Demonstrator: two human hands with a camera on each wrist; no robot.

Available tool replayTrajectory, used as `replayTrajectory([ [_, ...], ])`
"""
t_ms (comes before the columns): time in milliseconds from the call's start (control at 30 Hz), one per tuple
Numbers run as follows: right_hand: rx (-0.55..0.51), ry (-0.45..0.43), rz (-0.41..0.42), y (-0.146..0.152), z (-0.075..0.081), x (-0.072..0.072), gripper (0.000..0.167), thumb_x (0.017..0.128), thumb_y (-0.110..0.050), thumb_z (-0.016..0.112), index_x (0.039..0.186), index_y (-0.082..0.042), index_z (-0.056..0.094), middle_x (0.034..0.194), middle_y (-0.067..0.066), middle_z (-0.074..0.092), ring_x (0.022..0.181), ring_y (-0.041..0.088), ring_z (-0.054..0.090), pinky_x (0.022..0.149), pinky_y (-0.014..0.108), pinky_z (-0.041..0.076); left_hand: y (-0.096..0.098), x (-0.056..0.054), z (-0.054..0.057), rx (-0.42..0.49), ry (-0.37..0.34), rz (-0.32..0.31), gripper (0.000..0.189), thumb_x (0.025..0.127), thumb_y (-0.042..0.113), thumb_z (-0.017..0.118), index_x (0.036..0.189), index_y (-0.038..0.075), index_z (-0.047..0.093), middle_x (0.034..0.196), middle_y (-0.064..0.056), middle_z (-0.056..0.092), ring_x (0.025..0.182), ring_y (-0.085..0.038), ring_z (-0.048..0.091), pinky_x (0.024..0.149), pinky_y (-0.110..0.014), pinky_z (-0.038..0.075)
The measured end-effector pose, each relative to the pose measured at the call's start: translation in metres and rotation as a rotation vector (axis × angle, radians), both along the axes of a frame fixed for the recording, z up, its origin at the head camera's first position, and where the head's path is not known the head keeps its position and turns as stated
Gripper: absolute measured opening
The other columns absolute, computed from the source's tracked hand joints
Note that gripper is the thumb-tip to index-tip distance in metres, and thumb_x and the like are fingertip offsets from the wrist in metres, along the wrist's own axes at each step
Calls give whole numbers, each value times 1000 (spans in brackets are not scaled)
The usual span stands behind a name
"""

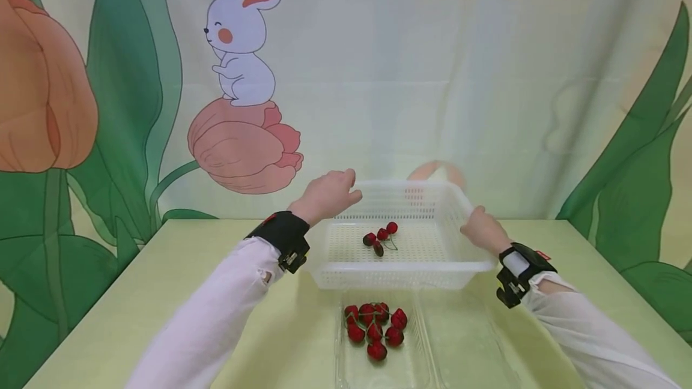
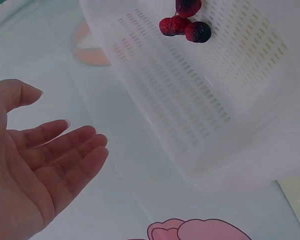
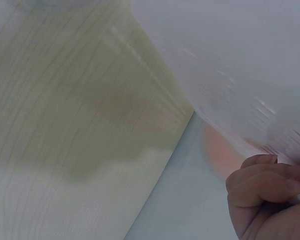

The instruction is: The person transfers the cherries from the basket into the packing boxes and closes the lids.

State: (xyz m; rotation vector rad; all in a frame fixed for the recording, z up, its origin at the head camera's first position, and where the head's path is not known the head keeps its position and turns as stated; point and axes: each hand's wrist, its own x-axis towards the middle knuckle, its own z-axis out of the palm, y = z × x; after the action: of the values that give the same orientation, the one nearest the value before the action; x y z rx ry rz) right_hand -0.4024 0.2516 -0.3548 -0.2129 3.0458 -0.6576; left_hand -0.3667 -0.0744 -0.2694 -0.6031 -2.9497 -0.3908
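Note:
A white plastic basket (image 1: 405, 267) with a slotted wall and base is in front of me in the head view. Several dark red cherries (image 1: 382, 235), one with a thin stem, lie in it. My right hand (image 1: 485, 231) grips the basket's right rim, its fingers curled round the edge in the right wrist view. Beside the basket's left far corner is my left hand (image 1: 327, 195). In the left wrist view its fingers are loosely extended, apart from the basket and holding nothing.
Nearer to me stands a clear plastic box (image 1: 427, 341) with its lid or second half opened out to the right. More cherries (image 1: 374, 332) with green stems fill its left side. A printed curtain (image 1: 378, 77) hangs behind the pale table (image 1: 238, 305).

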Motion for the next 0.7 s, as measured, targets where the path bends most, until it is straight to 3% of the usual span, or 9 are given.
replayTrajectory([
  [133, -8, -2, -1, 1, 0, 1, 47, 98, -8, 53, 119, 30, 32, 79, 21, 52, 67, 25, 51, 61, 31, 44, 11, -5, -5, -87, 69, -69, 21, 107, 18, 49, 113, 0, 57, 87, -7, 52, 77, -19, 47, 72, -33, 38],
  [267, -8, 8, -3, 0, 1, 2, 46, 98, -8, 54, 118, 29, 33, 80, 23, 53, 68, 26, 53, 62, 33, 45, 19, -9, -10, -157, 179, -119, 19, 107, 16, 50, 112, 0, 58, 89, -10, 57, 77, -21, 50, 71, -35, 41],
  [500, -22, 6, -23, -1, -1, 0, 43, 97, -7, 55, 116, 26, 35, 83, 24, 54, 71, 27, 54, 62, 33, 46, 25, -16, -13, -226, 309, -134, 17, 106, 15, 52, 111, 2, 61, 93, -12, 61, 80, -25, 58, 68, -34, 46],
  [700, -32, 19, -24, 2, -2, -1, 40, 96, -7, 54, 112, 24, 36, 83, 24, 54, 70, 27, 54, 61, 32, 46, 32, -22, -11, -216, 376, -141, 17, 106, 16, 54, 111, 2, 63, 93, -12, 62, 81, -26, 60, 68, -35, 50],
])
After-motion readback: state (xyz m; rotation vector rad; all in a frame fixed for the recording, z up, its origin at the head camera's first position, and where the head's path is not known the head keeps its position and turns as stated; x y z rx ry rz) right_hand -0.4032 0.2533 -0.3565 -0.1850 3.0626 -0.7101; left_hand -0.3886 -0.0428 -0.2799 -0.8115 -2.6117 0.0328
